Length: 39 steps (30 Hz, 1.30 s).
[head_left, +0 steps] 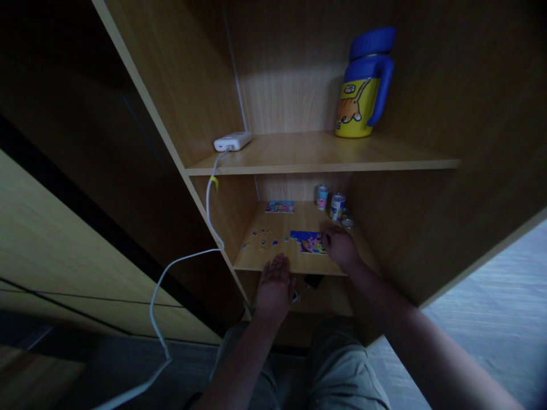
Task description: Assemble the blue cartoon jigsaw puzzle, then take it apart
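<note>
A partly assembled jigsaw puzzle (314, 244) with a blue top and colourful cartoon figures lies flat on the lower shelf. My right hand (342, 246) is at its right end, fingers curled together; whatever they hold, if anything, is hidden. Fingers stretched out and side by side, my left hand (276, 283) rests at the shelf's front edge, below and left of the puzzle. Several loose puzzle pieces (263, 242) are scattered left of the assembled part. Farther back lies a small rectangular picture (280, 206) with similar bright cartoon colours.
Two small tins (322, 197) and a round metal lid (347, 223) stand at the lower shelf's back right. The upper shelf (294, 156) holds a blue-and-yellow jug (361, 91) and a white device (233, 141), whose white cable (188, 255) hangs down in front at left.
</note>
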Motion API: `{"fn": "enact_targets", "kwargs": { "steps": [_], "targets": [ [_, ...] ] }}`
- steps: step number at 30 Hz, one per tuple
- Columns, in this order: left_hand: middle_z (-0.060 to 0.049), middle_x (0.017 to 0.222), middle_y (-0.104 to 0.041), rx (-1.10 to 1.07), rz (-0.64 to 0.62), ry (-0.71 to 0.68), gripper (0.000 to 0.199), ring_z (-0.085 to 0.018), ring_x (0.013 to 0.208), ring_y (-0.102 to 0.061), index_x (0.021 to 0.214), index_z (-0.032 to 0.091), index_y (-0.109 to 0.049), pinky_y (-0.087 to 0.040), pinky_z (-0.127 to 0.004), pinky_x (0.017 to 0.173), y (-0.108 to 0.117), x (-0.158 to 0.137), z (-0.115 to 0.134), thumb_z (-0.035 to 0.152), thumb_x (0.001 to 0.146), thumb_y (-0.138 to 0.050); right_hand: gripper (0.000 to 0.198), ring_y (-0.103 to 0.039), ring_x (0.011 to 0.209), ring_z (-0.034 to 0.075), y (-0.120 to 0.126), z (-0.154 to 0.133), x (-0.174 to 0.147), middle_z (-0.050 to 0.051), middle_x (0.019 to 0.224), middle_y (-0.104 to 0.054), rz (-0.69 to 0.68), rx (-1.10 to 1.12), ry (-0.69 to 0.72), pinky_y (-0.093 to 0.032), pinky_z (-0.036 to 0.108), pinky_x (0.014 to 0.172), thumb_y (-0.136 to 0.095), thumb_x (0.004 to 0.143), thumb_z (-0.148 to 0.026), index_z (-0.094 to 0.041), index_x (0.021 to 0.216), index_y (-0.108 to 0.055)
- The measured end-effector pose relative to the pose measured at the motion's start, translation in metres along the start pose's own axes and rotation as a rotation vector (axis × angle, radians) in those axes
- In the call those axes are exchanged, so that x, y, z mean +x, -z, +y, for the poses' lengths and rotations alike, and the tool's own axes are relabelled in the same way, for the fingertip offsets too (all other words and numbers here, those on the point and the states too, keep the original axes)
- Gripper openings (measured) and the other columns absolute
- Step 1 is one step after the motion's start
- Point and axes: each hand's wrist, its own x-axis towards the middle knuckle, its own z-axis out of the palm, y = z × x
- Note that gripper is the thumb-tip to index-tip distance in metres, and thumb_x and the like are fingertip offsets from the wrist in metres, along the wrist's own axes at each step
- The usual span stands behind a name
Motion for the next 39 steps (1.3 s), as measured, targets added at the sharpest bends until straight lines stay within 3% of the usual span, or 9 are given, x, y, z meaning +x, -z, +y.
{"fn": "enact_targets", "kwargs": {
  "steps": [27,39],
  "targets": [
    [-0.013,0.178,-0.043,-0.011,0.003,-0.009,0.074,-0.028,0.167,-0.040,0.178,0.019,-0.032,-0.035,-0.057,0.137,-0.004,-0.032,-0.008,0.019,0.106,-0.049,0.031,-0.069,0.103,0.028,-0.007,0.012,-0.005,0.016,0.108,-0.076,0.122,0.058,0.007,-0.051,0.036,0.098,-0.047,0.109,-0.028,-0.017,0.104,-0.076],
    [-0.012,0.178,-0.043,-0.040,-0.006,-0.007,0.075,-0.030,0.165,-0.043,0.177,0.021,-0.034,-0.037,-0.062,0.136,0.001,-0.032,-0.006,0.016,0.104,-0.050,0.030,-0.068,0.104,0.028,-0.004,0.011,-0.007,0.015,0.106,-0.076,0.085,0.076,0.047,-0.050,0.038,0.100,-0.048,0.109,-0.029,-0.019,0.101,-0.076]
  ]
}}
